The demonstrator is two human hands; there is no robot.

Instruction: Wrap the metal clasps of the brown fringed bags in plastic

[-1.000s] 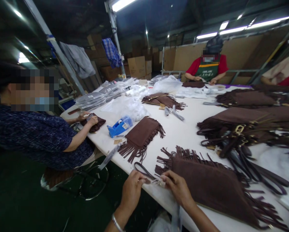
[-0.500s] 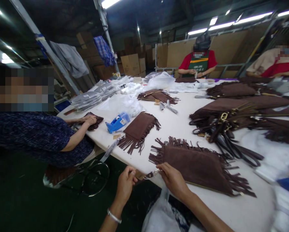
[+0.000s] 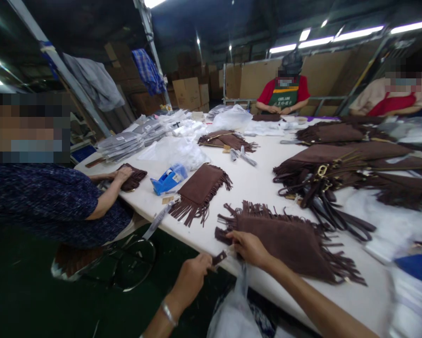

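Note:
My left hand (image 3: 193, 278), with a silver bangle on its wrist, is closed on one end of a short dark brown strap (image 3: 219, 257) at the table's front edge. My right hand (image 3: 250, 249) pinches the strap's other end, where something clear or shiny shows blurred; its exact shape is hard to make out. Right behind that hand lies a dark brown fringed bag (image 3: 281, 239), flat on the table, and my right fingers overlap its left fringe. Below the right hand hangs clear plastic (image 3: 242, 281).
Another fringed bag (image 3: 202, 185) and a blue tape dispenser (image 3: 168, 179) lie to the left. Bags with straps are piled (image 3: 324, 162) at right. Grey packets (image 3: 121, 143) are stacked at back left. Co-workers sit at left (image 3: 45, 202), across (image 3: 285, 96) and far right.
My left hand has moved right and up, closer to my right hand, with the strap. My right hand has shifted slightly right over the bag's fringe. The view has turned slightly.

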